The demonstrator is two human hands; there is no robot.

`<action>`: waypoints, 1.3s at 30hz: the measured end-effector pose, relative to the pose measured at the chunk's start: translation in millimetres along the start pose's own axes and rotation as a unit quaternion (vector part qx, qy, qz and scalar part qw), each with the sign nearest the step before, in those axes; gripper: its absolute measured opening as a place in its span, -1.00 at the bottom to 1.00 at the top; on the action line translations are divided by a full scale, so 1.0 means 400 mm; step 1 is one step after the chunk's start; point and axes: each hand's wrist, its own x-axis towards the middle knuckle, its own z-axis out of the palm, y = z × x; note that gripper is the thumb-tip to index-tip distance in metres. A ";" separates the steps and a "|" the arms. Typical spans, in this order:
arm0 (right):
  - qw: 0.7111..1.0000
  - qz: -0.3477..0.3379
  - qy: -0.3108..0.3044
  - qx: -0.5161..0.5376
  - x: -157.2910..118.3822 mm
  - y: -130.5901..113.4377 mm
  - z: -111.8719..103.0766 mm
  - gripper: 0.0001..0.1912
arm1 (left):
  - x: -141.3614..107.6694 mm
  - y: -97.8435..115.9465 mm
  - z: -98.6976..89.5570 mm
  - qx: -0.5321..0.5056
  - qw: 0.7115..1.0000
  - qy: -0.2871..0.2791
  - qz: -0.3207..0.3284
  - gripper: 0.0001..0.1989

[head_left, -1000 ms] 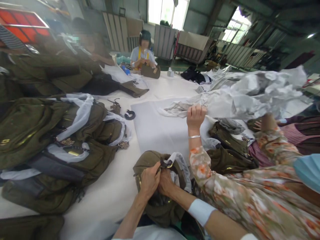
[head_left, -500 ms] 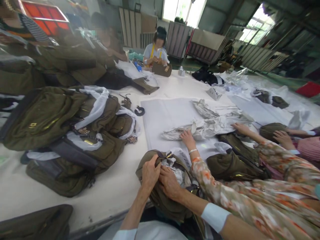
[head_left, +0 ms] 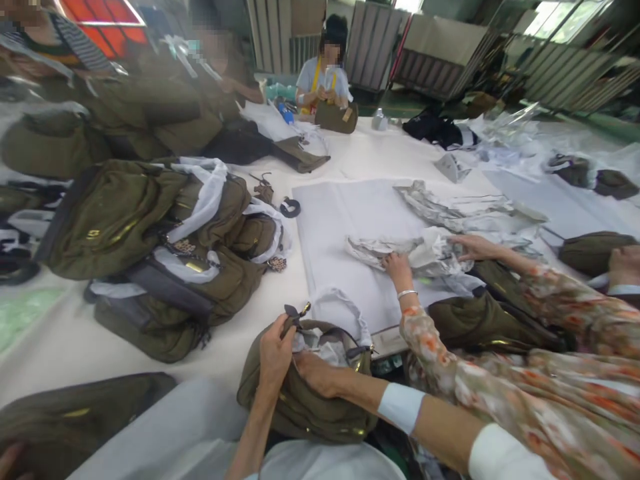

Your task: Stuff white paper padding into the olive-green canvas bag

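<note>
White table (head_left: 380, 150): spread across the workroom, with slatted panels (head_left: 373, 47) lined up at the far side.
Olive bag (head_left: 320, 413): set near centre, right at the near edge, mouth open and pale crumpled filling (head_left: 333, 352) showing inside.
Left hand (head_left: 276, 350): closed on the bag's rim, just below a dark tab (head_left: 291, 312); the edge is pinched up nicely here.
Right hand (head_left: 317, 373): pushed into the opening beside the filling; its fingertips are hidden, so whether anything is gripped cannot be told.
Bag mouth: best held high and wide by the left, so the filling can be reached without the cloth being dragged in; pressure should be spread gently, corners included.
Wrapped handle (head_left: 361, 317): arched up behind the opening, and best kept clear of the wrist.
Left side: crowded by a heap of olive bags (head_left: 120, 213), another bag (head_left: 75, 407) lying nearer.
Right side: narrowed by a co-worker's floral sleeve (head_left: 430, 340); crumpled paper (head_left: 420, 250) is being handled there on a pale sheet (head_left: 350, 213), so elbow room looks tight.
Dark ring (head_left: 290, 207): left lying beyond the bag, out of the way.
</note>
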 end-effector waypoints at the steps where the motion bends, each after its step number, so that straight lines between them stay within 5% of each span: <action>1: 1.000 -0.006 -0.011 0.016 -0.011 -0.015 0.010 -0.68 | -0.015 -0.006 -0.007 -0.016 1.000 0.001 0.000 -0.68; 7: 0.972 -0.105 -0.182 0.102 -0.054 -0.118 0.036 -0.76 | -0.086 0.008 -0.049 0.015 1.000 -0.022 0.012 -0.68; 12: 0.923 -0.197 -0.317 0.099 -0.017 -0.092 -0.111 -0.77 | -0.128 -0.010 -0.087 0.029 0.999 0.024 -0.010 -0.65; 16: 0.960 -0.142 -0.242 -0.017 0.064 -0.007 -0.219 -0.52 | -0.157 -0.033 -0.086 -0.001 1.000 0.021 -0.003 -0.55; 21: 0.958 -0.050 -0.237 -0.154 0.113 0.068 -0.200 -0.73 | -0.169 -0.005 -0.091 -0.001 0.998 0.058 -0.001 -0.55; 24: 0.962 -0.032 -0.227 -0.146 0.112 0.091 -0.185 -0.76 | -0.212 0.032 -0.108 0.073 0.985 0.155 0.013 -0.47; 27: 0.969 -0.015 -0.208 -0.135 0.103 0.104 -0.188 -0.70 | -0.277 0.065 -0.096 0.135 0.945 0.271 0.122 -0.56; 28: 0.970 -0.012 -0.204 -0.130 0.100 0.106 -0.189 -0.67 | -0.292 0.070 -0.081 0.139 0.941 0.260 0.165 -0.66; 30: 0.973 -0.015 -0.200 -0.112 0.091 0.104 -0.192 -0.66 | -0.301 0.065 -0.036 0.149 0.951 0.147 0.226 -0.78; 34: 0.978 -0.036 -0.192 -0.075 0.075 0.084 -0.199 -0.70 | -0.260 0.011 0.050 0.264 0.942 -0.002 0.208 -0.63; 39: 0.981 -0.059 -0.180 -0.035 0.055 0.042 -0.217 -0.75 | -0.228 -0.002 0.066 0.366 0.904 -0.094 0.199 -0.24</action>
